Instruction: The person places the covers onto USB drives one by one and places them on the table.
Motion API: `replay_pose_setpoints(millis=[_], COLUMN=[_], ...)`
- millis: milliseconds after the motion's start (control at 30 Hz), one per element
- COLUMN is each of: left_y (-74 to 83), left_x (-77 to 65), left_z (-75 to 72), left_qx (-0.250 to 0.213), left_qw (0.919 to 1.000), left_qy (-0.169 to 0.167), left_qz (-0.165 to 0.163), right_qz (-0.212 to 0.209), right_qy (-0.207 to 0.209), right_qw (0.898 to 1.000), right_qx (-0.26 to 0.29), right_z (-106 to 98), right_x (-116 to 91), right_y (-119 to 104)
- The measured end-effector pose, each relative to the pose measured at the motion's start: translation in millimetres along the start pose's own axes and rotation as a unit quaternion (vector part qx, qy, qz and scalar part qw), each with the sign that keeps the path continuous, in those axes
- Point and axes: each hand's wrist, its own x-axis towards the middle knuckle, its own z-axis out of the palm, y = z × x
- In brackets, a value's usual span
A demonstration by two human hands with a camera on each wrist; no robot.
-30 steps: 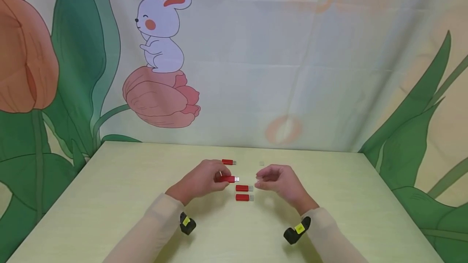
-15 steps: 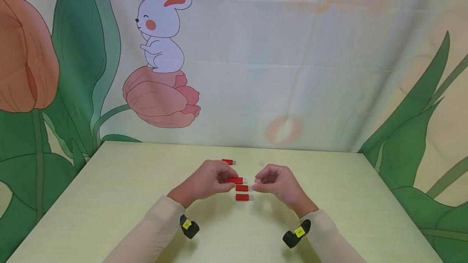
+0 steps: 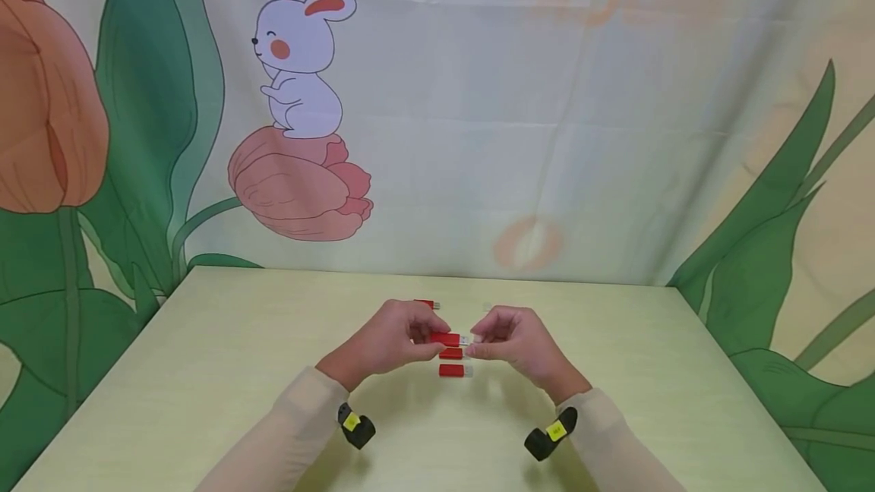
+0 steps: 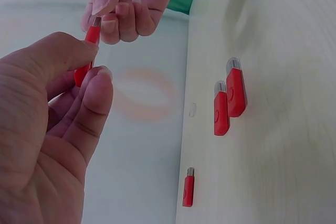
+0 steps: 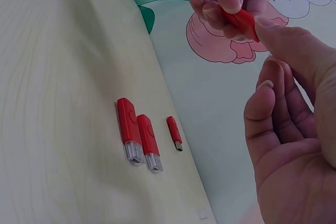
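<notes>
Above the table my left hand (image 3: 403, 331) pinches a red USB flash drive (image 3: 446, 339) between thumb and fingers, its metal plug pointing right. Facing it, my right hand (image 3: 509, 339) holds a small clear cap (image 3: 477, 339) at the fingertips, right at the plug's end. Fingers mostly hide the cap, so I cannot tell how far it is over the plug. In the left wrist view the drive (image 4: 90, 43) stands between both hands, its plug partly behind the right thumb. Two capped red flash drives (image 5: 129, 121) (image 5: 149, 135) lie side by side on the table below.
An uncapped red flash drive (image 4: 188, 188) lies farther back on the pale table (image 3: 246, 370). A loose clear cap (image 4: 192, 109) lies to its right. A printed cloth (image 3: 437, 135) hangs behind the table's back edge.
My left hand has moved right with the red flash drive, bringing its plug up to the clear cap. My right hand has shifted slightly left. The things on the table have stayed put.
</notes>
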Motion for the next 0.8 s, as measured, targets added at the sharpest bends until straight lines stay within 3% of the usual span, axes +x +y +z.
replay_pose_setpoints(millis=[800], left_y=[2.1], left_x=[-3.2], left_z=[0.1], left_qx=[-0.018], left_qw=[0.9988], left_qy=[0.025], left_qz=[0.039], right_qz=[0.007], right_qy=[0.002], right_qw=[1.000], right_qx=[0.008], right_z=[4.2], right_x=[0.1], right_y=[0.6])
